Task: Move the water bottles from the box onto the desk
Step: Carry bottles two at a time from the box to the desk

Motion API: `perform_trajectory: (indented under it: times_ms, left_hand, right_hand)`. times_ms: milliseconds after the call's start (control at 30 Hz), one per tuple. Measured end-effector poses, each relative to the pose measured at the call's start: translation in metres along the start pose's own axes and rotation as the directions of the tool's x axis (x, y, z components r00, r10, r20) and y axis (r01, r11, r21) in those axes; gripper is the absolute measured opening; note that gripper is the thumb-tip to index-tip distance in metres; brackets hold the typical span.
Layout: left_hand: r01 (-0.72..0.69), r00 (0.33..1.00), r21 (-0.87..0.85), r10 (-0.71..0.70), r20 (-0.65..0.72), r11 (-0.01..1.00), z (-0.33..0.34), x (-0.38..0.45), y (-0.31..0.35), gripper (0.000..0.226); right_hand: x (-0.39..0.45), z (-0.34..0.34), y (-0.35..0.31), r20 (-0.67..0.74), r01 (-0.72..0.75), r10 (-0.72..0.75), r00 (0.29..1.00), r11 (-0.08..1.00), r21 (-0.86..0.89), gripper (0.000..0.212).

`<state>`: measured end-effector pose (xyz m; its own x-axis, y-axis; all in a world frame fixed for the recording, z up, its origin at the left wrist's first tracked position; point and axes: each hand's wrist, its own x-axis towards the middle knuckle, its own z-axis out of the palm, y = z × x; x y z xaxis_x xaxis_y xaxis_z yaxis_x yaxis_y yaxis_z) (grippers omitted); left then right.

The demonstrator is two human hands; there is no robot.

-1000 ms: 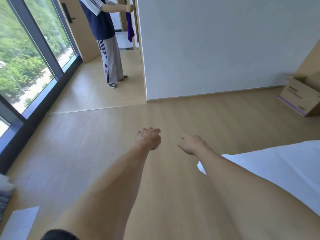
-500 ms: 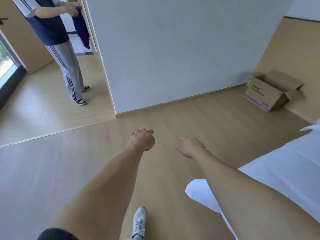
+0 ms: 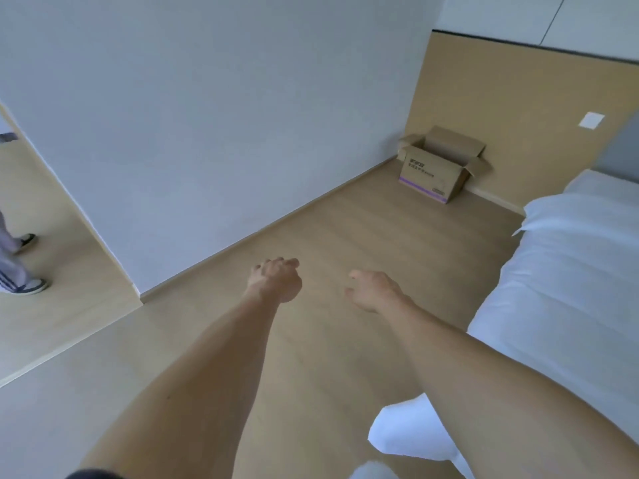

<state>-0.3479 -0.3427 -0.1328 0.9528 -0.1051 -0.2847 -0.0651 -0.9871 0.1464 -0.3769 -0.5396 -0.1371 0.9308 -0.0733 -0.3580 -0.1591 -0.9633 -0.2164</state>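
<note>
Both forearms extend forward and down over the wood floor [image 3: 363,229], bare, elbows low near the bottom edge of the head view. Left hand [image 3: 276,280]: fingers curled into a loose fist, knuckles up, grip closed on nothing, held in the air above the floor. Right hand [image 3: 371,290]: back of hand toward the camera, fingers bent downward and partly hidden, grip loosely narrowed and empty; the exact finger spread cannot be told. The two hands sit side by side, apart, neither touching anything. Cardboard box [image 3: 437,167]: on the floor in the far corner, where the white wall [image 3: 207,115] meets the tan wood panel [image 3: 518,98]; well apart from both hands. Top flaps open and folded outward; interior in shadow, so no bottles can be made out. Box front carries dark printed text, too small and blurred to read, with a purple band along the bottom edge and a small label at the lower right, also unreadable. A white switch plate [image 3: 591,119] is on the panel. Bed [image 3: 570,288] with white bedding to the right, beside the right forearm. At the far left edge, another person's legs [image 3: 14,267] in striped trousers and dark shoes.
</note>
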Motion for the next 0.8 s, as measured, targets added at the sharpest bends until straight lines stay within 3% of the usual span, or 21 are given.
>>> perform_trajectory:
  times_ms: [433, 800]
  left_hand:
    - [-0.115, 0.992, 0.054, 0.113, 0.052, 0.992, -0.046, 0.221, 0.039, 0.052]
    - [-0.2, 0.978, 0.088, 0.194, 0.075, 0.976, -0.111, 0.412, 0.128, 0.052]
  right_hand:
    - [0.212, -0.056, 0.019, -0.011, -0.083, 0.084, 0.996, 0.996, 0.043, 0.05]
    - [0.373, -0.148, 0.07, 0.001, -0.158, 0.16, 0.987, 0.976, 0.15, 0.048]
